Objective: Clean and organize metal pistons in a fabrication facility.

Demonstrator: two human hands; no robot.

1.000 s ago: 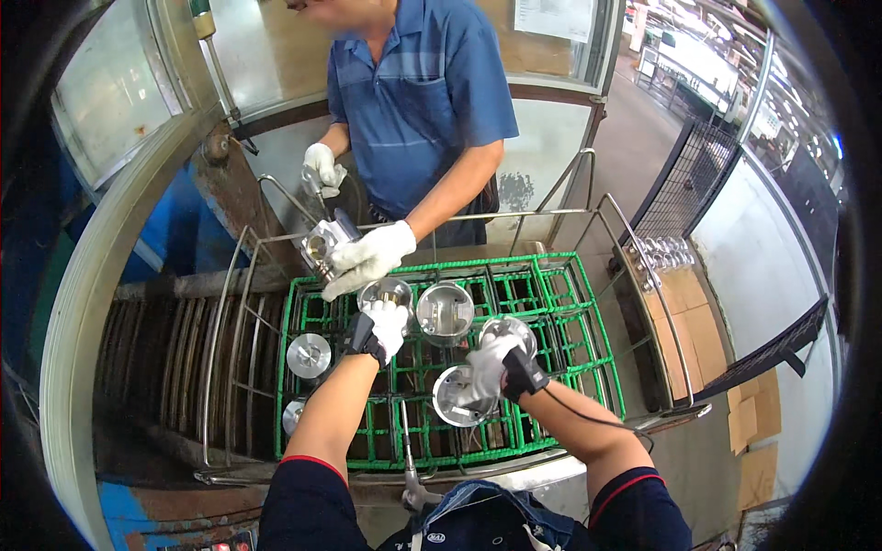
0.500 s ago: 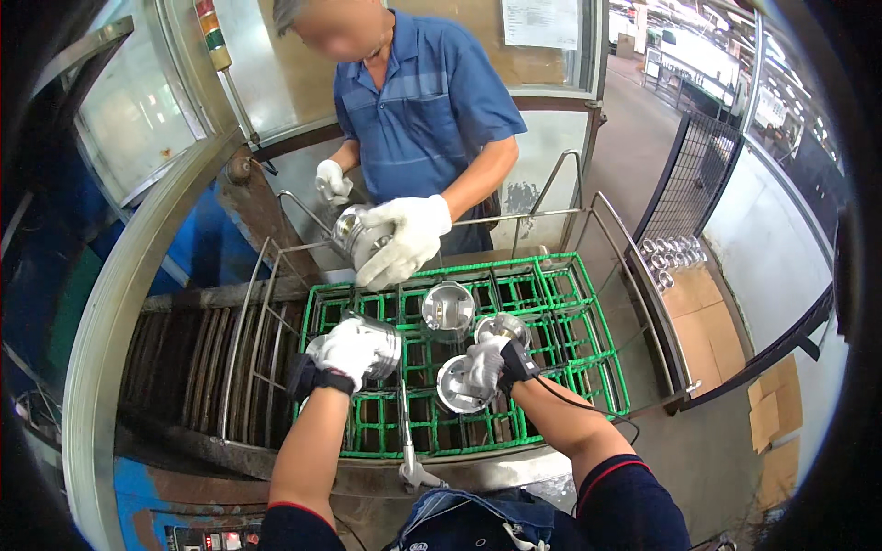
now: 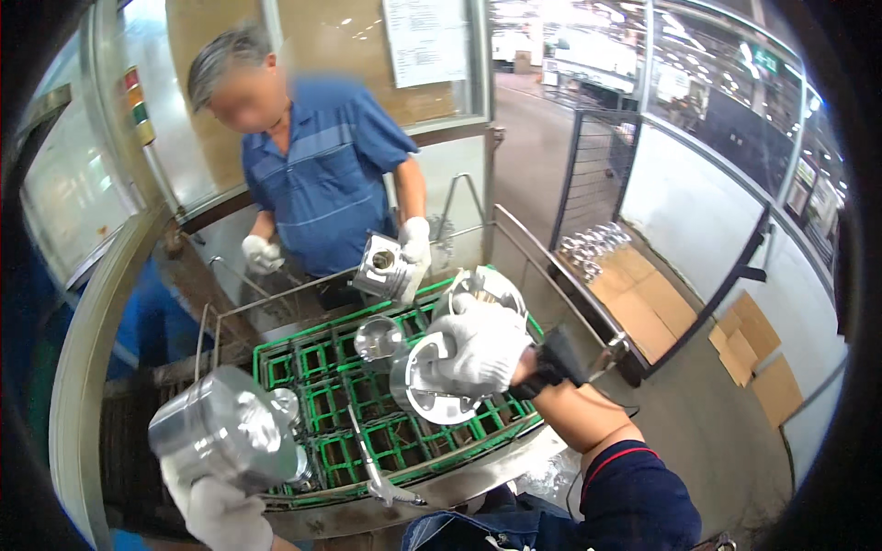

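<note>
My left hand [image 3: 219,514], in a white glove, is closed around a large shiny metal piston [image 3: 216,427], raised at the lower left. My right hand [image 3: 482,349], also gloved, grips two pistons at once. One piston [image 3: 424,386] shows its hollow end on the near side of the hand; the other piston [image 3: 507,292] is partly hidden behind it. Beneath them lies the green grid rack [image 3: 340,450]. A single piston [image 3: 377,340] stands on its grid. Small metal parts [image 3: 285,404] show just right of my left piston, mostly covered.
Opposite me a co-worker's gloved hand [image 3: 415,243] holds another piston [image 3: 381,266] over the rack. A metal tool with a long thin stem [image 3: 358,432] lies across the rack's front. Metal rails [image 3: 551,275] surround it. Several pistons [image 3: 593,246] stand on floor cardboard [image 3: 643,303].
Both hands have lifted pistons off the rack, closer to me, the left one moving further left. My view has turned right. The co-worker's piston now rests in one hand only.
</note>
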